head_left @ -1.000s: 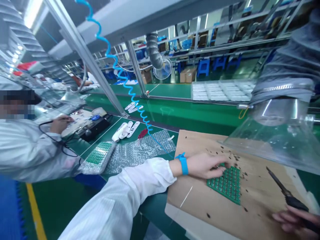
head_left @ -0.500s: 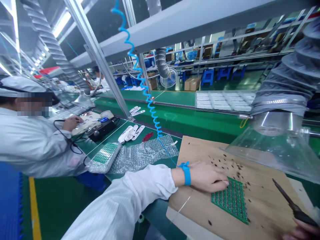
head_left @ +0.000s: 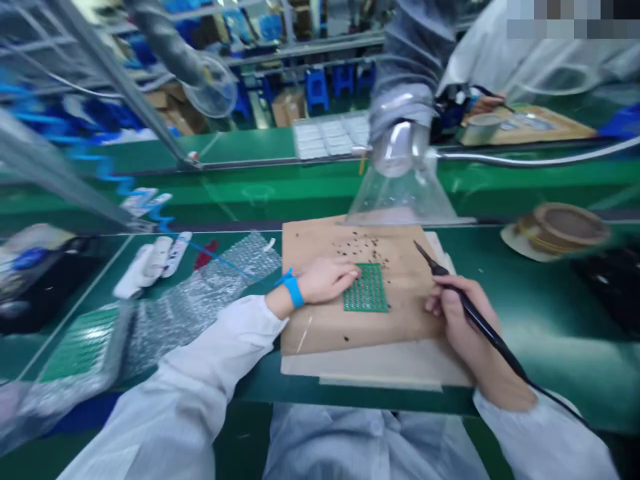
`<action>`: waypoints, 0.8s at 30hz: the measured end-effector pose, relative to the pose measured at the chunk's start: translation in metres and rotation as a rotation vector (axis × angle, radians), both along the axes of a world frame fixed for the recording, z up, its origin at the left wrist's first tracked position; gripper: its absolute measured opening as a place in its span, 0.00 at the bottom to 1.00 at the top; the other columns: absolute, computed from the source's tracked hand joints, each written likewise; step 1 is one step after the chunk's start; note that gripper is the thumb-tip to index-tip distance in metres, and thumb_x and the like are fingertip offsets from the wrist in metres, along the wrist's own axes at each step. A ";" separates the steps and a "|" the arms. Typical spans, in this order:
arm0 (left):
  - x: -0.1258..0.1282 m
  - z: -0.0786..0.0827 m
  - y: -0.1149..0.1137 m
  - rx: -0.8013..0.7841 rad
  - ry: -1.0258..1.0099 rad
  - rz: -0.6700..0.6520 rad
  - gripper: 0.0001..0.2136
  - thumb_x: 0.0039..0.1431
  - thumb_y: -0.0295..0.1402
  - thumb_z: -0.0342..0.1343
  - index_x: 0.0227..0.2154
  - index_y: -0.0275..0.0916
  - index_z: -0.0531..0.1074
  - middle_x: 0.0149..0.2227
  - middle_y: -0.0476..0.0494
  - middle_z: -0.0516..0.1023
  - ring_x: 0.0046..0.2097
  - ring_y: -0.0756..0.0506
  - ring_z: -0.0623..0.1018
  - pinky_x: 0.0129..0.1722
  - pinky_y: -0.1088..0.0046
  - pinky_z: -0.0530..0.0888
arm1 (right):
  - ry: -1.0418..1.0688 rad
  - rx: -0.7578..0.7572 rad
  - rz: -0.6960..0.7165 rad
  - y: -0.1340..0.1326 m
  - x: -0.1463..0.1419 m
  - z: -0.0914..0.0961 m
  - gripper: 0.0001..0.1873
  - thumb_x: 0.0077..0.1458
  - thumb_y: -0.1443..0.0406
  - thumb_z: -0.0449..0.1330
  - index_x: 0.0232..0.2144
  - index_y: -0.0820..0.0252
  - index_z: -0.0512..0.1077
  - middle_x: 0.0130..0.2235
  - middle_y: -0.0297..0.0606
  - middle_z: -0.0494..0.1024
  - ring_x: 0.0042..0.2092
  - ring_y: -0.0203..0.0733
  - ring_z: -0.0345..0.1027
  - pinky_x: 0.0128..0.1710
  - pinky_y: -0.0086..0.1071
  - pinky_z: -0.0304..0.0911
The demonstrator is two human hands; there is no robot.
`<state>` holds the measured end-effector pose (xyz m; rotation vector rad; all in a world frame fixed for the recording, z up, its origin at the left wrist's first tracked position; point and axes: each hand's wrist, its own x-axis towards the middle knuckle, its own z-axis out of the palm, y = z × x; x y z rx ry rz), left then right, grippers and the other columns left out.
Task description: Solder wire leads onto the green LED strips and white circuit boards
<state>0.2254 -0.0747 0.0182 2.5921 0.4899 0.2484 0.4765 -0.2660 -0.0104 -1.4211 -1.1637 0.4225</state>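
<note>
A small green circuit board [head_left: 367, 296] lies on a brown cardboard sheet [head_left: 325, 320] in front of me. My left hand [head_left: 325, 280], with a blue wrist strap [head_left: 293, 290], rests on the board's left edge, fingers bent and pressed down on it. My right hand [head_left: 457, 320] is closed round a black soldering iron [head_left: 470, 313] held like a pen. The iron's tip points up and left, above the cardboard to the right of the board. A black cable runs from the iron back over my right sleeve.
A clear fume hood [head_left: 403, 190] on a grey hose hangs over the cardboard's far edge. Bubble wrap [head_left: 200, 293], white remote casings [head_left: 150, 257] and a tray of green boards [head_left: 80, 347] lie left. A tape roll [head_left: 563, 227] sits right. Another person [head_left: 525, 53] works at the far right.
My view has swung right and down, centring the cardboard and bringing the right hand fully into sight. The left hand stays on the green board. The person on the left is out of view.
</note>
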 end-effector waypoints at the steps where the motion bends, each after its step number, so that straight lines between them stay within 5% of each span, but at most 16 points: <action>1: -0.001 -0.002 0.001 -0.009 -0.014 -0.003 0.20 0.79 0.36 0.41 0.50 0.38 0.79 0.53 0.38 0.84 0.51 0.40 0.84 0.53 0.60 0.78 | -0.010 -0.021 -0.020 -0.003 0.001 -0.002 0.14 0.73 0.52 0.61 0.52 0.53 0.77 0.34 0.33 0.78 0.32 0.39 0.73 0.34 0.34 0.68; 9: -0.004 -0.004 -0.003 0.050 -0.039 -0.008 0.21 0.77 0.38 0.40 0.47 0.36 0.79 0.47 0.37 0.83 0.46 0.40 0.83 0.47 0.60 0.77 | 0.012 -0.012 -0.014 0.001 -0.004 0.002 0.15 0.74 0.52 0.60 0.52 0.52 0.76 0.38 0.32 0.77 0.32 0.37 0.73 0.33 0.33 0.66; 18: -0.008 -0.004 -0.005 0.054 -0.078 -0.071 0.13 0.72 0.39 0.50 0.47 0.38 0.77 0.45 0.40 0.83 0.42 0.44 0.80 0.42 0.68 0.73 | 0.016 -0.034 0.015 -0.002 -0.005 0.006 0.15 0.74 0.51 0.59 0.53 0.52 0.75 0.36 0.32 0.78 0.32 0.37 0.73 0.33 0.33 0.68; 24: -0.007 -0.004 -0.002 0.009 -0.158 -0.048 0.16 0.74 0.39 0.47 0.35 0.38 0.75 0.32 0.44 0.79 0.35 0.46 0.76 0.37 0.70 0.69 | 0.096 -0.009 0.117 -0.005 -0.008 0.009 0.14 0.72 0.51 0.62 0.48 0.54 0.72 0.33 0.32 0.82 0.29 0.37 0.76 0.30 0.31 0.71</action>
